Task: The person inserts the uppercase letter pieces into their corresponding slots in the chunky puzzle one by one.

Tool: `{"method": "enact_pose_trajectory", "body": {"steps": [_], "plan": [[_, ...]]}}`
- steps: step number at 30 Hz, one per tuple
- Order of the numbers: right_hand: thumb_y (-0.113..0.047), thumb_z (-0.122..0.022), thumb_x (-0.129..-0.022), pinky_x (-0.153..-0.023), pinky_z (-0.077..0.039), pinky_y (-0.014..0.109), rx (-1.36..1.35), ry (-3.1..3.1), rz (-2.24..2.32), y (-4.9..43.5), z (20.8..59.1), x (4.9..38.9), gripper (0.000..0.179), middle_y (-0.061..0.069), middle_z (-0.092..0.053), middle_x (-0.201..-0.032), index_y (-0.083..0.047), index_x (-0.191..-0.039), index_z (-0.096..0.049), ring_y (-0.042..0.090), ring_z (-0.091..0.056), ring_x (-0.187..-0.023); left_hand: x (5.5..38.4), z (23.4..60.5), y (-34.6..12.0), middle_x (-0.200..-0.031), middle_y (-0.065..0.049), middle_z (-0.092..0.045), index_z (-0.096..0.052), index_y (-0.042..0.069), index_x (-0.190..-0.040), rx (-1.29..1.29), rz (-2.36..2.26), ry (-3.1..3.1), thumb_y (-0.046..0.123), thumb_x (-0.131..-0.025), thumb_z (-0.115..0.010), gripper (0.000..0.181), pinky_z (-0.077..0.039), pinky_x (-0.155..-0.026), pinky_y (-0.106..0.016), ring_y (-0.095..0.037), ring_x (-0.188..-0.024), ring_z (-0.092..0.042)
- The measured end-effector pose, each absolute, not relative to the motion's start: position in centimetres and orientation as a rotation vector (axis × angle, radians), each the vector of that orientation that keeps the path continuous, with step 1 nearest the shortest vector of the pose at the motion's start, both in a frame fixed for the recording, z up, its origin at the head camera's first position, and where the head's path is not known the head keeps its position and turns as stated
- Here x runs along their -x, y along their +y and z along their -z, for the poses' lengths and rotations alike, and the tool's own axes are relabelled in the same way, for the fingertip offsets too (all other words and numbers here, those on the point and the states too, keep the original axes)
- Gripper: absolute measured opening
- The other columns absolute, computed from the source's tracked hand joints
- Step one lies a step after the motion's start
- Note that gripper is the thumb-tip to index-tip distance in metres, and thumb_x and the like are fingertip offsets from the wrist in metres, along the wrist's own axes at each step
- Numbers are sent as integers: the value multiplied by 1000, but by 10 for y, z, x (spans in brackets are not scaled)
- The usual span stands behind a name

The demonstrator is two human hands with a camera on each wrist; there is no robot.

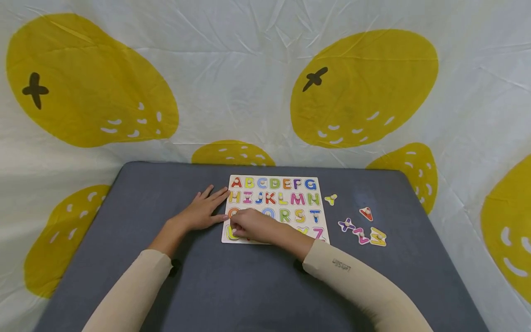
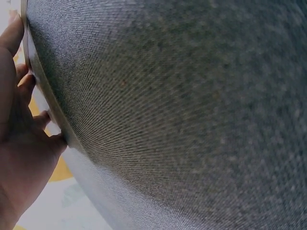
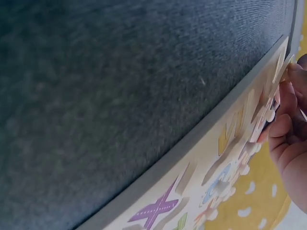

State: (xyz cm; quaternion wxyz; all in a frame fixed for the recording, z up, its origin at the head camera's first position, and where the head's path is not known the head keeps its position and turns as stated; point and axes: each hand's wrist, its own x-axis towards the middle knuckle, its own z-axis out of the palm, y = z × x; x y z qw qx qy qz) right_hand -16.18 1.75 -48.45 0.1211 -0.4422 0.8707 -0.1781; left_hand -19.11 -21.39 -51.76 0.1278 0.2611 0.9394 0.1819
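Note:
A pale alphabet puzzle board (image 1: 274, 190) lies flat, holding rows of coloured letter pieces with small knobs. My right hand (image 1: 254, 225) reaches over its lower left corner and pinches a yellow letter piece (image 1: 232, 233), which looks like a U. In the right wrist view that piece (image 3: 285, 70) is tilted against the board between my fingers, partly hidden. My left hand (image 1: 203, 212) lies with spread fingers at the board's left edge, thumb and fingertips touching it. The left wrist view shows this hand (image 2: 21, 143) at the frame's left side.
Right of the board lie loose letter pieces: a yellow Y (image 1: 330, 199), a red V (image 1: 366, 213), a purple X (image 1: 346, 224), a pink Z (image 1: 361, 235) and a yellow W (image 1: 378, 236). A dark grey table (image 1: 232, 286) bears everything, with a patterned cloth (image 1: 240, 92) behind.

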Motion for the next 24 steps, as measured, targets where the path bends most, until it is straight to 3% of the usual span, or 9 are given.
{"method": "enact_pose_trajectory", "body": {"steps": [6,15,19,24], "plan": [[-12,-72,-94,-63,-34,17,1330,2585,463,9,492,163,11,-7,-52,-75,-14,-85,-67,4,-46,-66,191,519,-213,-173,-4,-24,-26,21,-166,-768,-512,2745,46,-102,-62,78,-12,-121,-74,-47,-159,-9],[-10,-73,-93,-62,-35,16,1290,2595,478,4,495,161,5,-8,-52,-71,-11,-90,-70,4,-47,-65,191,521,-215,-172,-4,-25,-26,20,-166,-766,-504,2755,44,-103,-61,76,-13,-120,-75,-47,-158,-11],[-14,-74,-94,-66,-40,17,1281,2603,477,8,491,160,6,-6,-57,-75,-11,-98,-72,4,-50,-68,191,522,-214,-172,-4,-25,-26,20,-166,-761,-505,2755,45,-102,-61,77,-13,-120,-75,-47,-158,-11],[-18,-73,-98,-75,-50,21,1226,2589,579,26,482,161,15,-1,-69,-92,-9,-109,-73,6,-58,-77,191,521,-213,-172,-3,-25,-26,21,-166,-748,-511,2753,47,-102,-62,78,-12,-121,-74,-46,-159,-10]]}}
